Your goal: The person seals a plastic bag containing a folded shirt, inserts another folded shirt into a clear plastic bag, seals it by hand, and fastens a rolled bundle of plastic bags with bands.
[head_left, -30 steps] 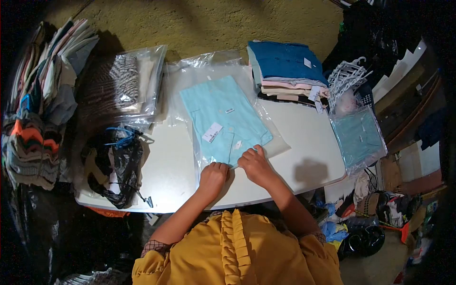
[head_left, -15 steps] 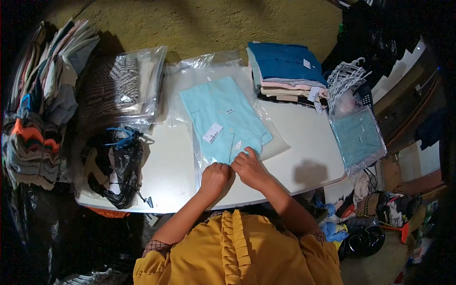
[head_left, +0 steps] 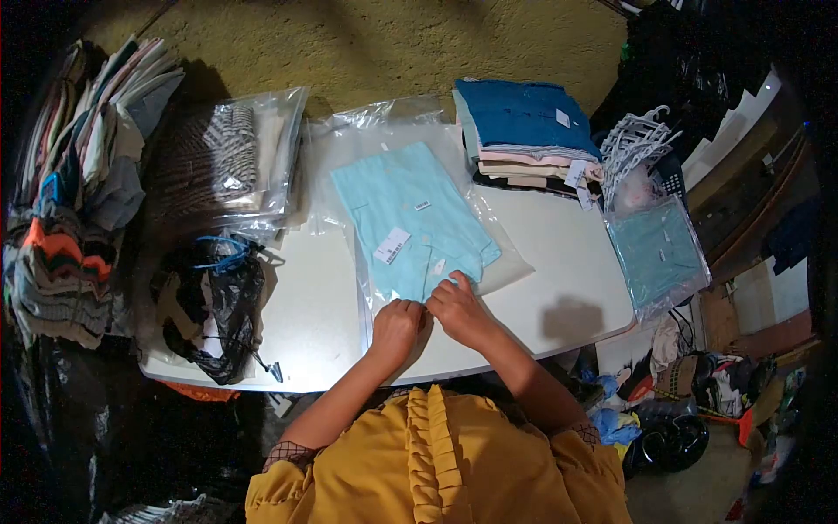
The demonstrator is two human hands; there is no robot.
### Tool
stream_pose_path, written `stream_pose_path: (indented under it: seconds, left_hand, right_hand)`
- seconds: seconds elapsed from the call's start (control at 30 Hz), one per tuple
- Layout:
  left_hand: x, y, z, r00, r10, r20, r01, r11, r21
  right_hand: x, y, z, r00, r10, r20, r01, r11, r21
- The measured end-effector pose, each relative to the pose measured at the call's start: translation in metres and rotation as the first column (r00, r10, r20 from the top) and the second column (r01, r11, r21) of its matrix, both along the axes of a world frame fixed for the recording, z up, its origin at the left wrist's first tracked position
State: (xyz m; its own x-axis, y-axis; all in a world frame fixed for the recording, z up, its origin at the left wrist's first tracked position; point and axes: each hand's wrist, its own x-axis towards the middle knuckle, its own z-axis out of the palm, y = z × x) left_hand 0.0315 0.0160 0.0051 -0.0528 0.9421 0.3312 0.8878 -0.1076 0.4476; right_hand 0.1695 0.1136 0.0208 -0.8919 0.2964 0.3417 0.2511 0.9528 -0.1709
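Note:
A folded light blue shirt [head_left: 410, 205] lies on the table with a paper tag [head_left: 392, 245] and a small label on it. Clear plastic bags [head_left: 384, 118] lie beneath and beyond the shirt, their edges showing around it. At the shirt's near edge, by the collar, my left hand [head_left: 397, 332] is closed, fingertips curled on the cloth. Right beside it my right hand [head_left: 458, 307] pinches the same edge, knuckles up. The exact grip beneath the fingers is hidden.
Bagged striped garments [head_left: 214, 157] lie to the left, with a black plastic bag [head_left: 236, 297] nearer me. At the back right stands a stack of folded clothes [head_left: 528, 118]. White hangers [head_left: 642, 144] and a bagged teal garment [head_left: 659, 253] sit at the table's right edge.
Almost nothing differs. Both hands stay at the shirt's near edge, the left one shifted very slightly to the right.

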Motion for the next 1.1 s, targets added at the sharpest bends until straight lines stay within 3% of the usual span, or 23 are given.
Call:
stream_pose_path:
  seconds: [0.2,0.43,0.8,1.1]
  left_hand:
    - [-0.002,-0.005,0.005,0.999,0.036,0.03,-0.037,0.999,0.005]
    - [-0.005,-0.009,0.005,0.998,0.035,0.05,-0.043,0.985,0.167]
    - [-0.002,-0.006,-0.002,0.998,0.062,0.032,-0.068,0.972,0.224]
    - [-0.005,-0.011,0.0,0.997,0.044,0.059,-0.053,0.983,0.175]
  right_hand:
    - [0.005,0.0,0.005,0.999,-0.042,-0.014,0.041,0.998,-0.053]
    - [-0.001,-0.009,0.01,0.996,-0.007,-0.092,-0.006,0.99,-0.138]
    - [-0.005,-0.009,-0.001,1.0,-0.003,-0.022,0.002,0.999,-0.044]
    - [-0.005,-0.009,-0.005,1.0,0.005,0.008,-0.005,1.0,-0.022]
